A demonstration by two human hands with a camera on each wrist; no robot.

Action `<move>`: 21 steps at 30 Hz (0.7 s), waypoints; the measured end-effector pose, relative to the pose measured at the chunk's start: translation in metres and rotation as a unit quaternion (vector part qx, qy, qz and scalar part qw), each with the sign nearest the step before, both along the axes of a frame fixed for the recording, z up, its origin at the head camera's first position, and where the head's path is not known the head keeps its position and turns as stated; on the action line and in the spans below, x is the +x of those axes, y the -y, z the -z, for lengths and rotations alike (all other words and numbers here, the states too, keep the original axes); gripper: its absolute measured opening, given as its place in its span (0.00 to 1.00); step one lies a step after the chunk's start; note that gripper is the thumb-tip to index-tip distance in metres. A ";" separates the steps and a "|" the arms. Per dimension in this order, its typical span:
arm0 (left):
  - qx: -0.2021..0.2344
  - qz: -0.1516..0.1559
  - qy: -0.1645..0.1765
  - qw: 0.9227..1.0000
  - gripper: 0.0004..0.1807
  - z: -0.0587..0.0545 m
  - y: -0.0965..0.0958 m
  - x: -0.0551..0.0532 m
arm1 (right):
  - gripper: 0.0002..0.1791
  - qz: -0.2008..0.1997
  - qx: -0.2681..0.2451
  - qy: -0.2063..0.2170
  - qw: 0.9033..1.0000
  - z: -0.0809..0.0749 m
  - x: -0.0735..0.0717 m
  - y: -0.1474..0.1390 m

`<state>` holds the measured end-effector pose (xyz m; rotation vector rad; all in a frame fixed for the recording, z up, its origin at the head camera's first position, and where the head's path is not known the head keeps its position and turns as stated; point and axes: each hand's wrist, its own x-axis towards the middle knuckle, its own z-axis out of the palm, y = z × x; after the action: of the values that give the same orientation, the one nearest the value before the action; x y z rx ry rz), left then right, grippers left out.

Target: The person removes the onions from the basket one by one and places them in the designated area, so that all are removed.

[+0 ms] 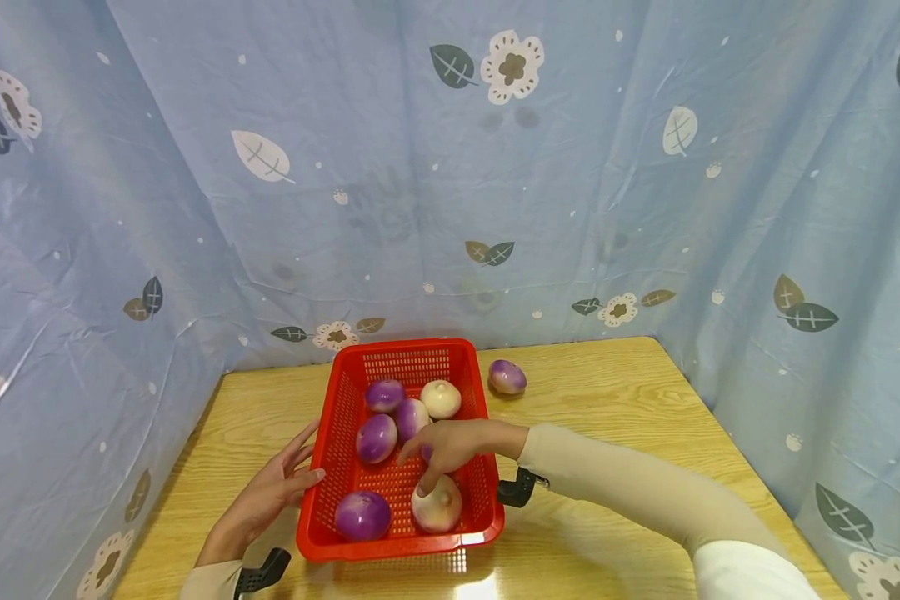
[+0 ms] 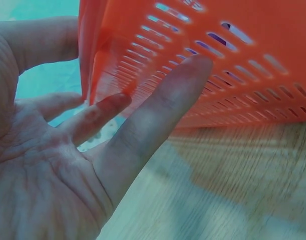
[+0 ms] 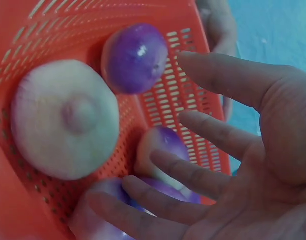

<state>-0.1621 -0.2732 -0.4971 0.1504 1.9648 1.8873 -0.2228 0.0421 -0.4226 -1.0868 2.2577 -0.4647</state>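
Your head view looking forward and down, your left-wrist view close outside the red basket, your right-wrist view close, sharing its interior with the head's

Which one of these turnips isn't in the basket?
The purple-and-white turnip lying on the wooden table, to the right of the red basket. All the other turnips in view sit inside it.
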 end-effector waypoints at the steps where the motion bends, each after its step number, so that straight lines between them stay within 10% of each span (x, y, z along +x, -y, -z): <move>1: 0.000 0.000 0.000 1.000 0.45 0.000 0.000 0.000 | 0.29 -0.002 0.007 -0.002 1.000 0.001 0.001 0.001; 21: -0.002 -0.002 0.002 1.000 0.44 0.000 -0.001 0.001 | 0.28 -0.021 0.096 0.055 0.994 0.030 0.002 0.012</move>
<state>-0.1612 -0.2718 -0.4974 0.1402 1.9678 1.8845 -0.2209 0.0304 -0.4529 -0.9849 2.1297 -0.2767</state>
